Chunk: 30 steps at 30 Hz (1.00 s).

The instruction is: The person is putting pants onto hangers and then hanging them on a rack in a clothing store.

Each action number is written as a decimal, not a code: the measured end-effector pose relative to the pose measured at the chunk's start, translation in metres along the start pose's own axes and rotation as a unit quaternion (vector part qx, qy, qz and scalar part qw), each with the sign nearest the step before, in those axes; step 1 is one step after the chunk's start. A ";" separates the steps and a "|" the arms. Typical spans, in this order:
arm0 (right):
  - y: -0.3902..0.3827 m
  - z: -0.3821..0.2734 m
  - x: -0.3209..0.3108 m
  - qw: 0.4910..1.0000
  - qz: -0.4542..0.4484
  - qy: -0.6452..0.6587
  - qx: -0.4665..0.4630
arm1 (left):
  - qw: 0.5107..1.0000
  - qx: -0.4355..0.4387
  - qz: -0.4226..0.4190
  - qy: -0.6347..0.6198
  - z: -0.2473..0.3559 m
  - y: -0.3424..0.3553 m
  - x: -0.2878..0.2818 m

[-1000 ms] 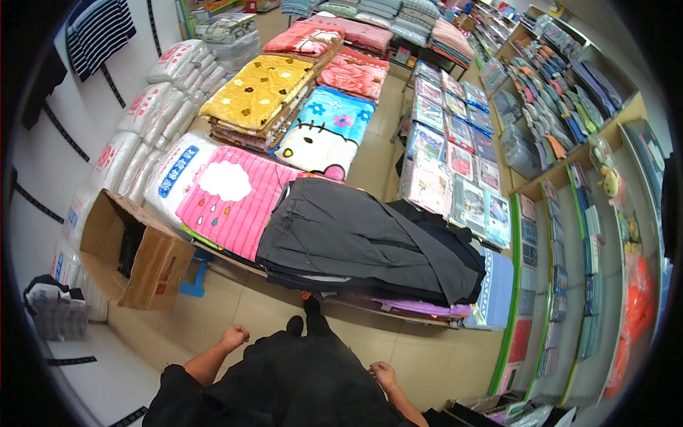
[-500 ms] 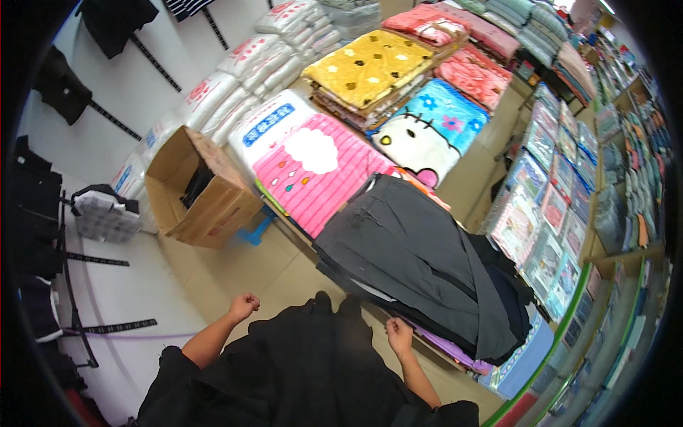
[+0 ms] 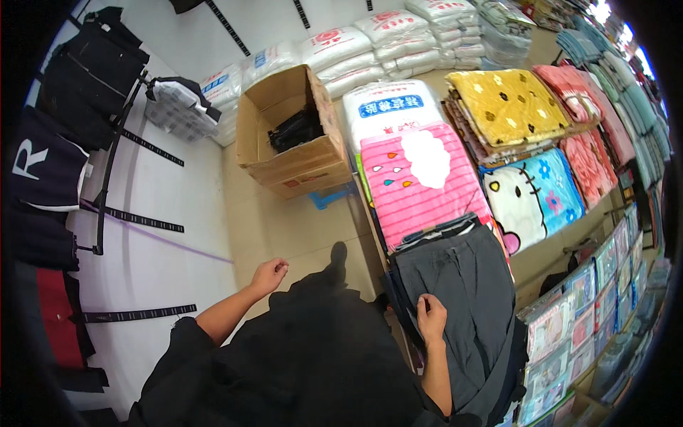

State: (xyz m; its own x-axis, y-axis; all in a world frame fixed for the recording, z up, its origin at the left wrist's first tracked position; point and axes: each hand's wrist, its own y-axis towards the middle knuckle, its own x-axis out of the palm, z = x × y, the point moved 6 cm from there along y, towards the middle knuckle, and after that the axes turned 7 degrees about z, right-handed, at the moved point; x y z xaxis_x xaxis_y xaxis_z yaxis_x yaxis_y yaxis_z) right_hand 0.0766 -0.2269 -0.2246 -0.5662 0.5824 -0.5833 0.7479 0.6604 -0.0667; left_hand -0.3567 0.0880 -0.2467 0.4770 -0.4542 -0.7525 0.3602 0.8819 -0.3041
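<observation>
My left hand (image 3: 269, 277) hangs in the air over the floor with its fingers loosely curled in and nothing in them. Over the near-left part of a pile of dark grey trousers (image 3: 469, 285) is my right hand (image 3: 432, 317), its fingers also curled and no held thing showing. Whether it touches the cloth, I cannot tell. The trousers lie flat at the near end of a long display table. Just beyond them sits a folded pink striped blanket (image 3: 388, 206) with a white cloud on it.
An open cardboard box (image 3: 306, 174) with something black inside stands beyond my left hand on a blue stool (image 3: 331, 198). White bagged bundles (image 3: 338, 53) line the wall. Yellow (image 3: 506, 107) and blue (image 3: 562, 192) blankets lie farther right. Packaged goods (image 3: 562, 313) fill a right-hand rack; dark clothes (image 3: 85, 75) hang left.
My view has swung left, so the box, blankets and trousers appear farther right and the left wall shows more. My right hand has gone from beside the table edge to over the trousers.
</observation>
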 end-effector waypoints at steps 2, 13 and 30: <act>0.017 -0.014 0.019 1.000 -0.012 -0.018 -0.001 | 0.998 0.016 0.050 -0.029 0.017 0.020 -0.020; 0.092 -0.086 0.161 0.986 -0.092 -0.135 0.043 | 0.948 0.189 0.210 -0.147 0.058 0.302 -0.155; 0.105 -0.108 0.293 0.912 -0.125 -0.029 0.391 | 0.952 -0.078 -0.238 0.175 -0.180 0.627 -0.030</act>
State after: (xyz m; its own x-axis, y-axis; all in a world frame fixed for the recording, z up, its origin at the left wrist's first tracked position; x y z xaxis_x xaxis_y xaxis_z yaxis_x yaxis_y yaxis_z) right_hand -0.0478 0.0638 -0.3152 -0.7508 0.4184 -0.5111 0.6291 0.2170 -0.7465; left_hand -0.2895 0.6778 -0.5198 -0.0169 -0.7620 -0.6473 0.3317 0.6065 -0.7226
